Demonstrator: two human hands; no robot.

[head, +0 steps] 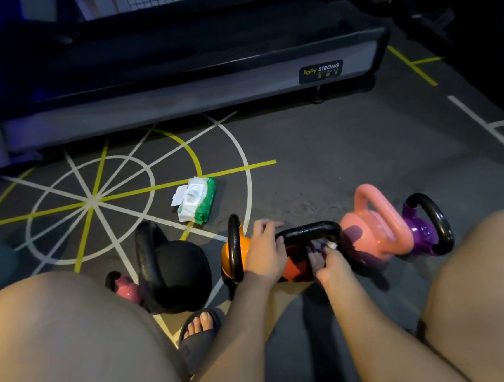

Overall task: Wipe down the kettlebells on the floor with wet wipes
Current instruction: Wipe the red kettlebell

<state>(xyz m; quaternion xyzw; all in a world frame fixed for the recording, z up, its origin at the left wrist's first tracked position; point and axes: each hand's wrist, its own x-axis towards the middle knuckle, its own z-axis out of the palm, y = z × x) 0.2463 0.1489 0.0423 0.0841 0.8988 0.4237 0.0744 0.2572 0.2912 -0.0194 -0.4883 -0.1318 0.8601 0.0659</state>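
The grip of the right hand (327,260) is pinching a wet wipe (330,245) and pressing it on the red kettlebell (294,271), just under its black handle (309,231). The handle is running left to right just above this grip. The left hand (265,250) is holding the handle's left end, beside the orange kettlebell (227,254). The pink kettlebell (369,226) is standing on the right of the red one.

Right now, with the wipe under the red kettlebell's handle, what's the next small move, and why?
Probably slide the wet wipe along the underside of the black handle. The right hand pinches it there, over the red kettlebell, and the left hand holds the handle's other end, so the bell looks steadied.
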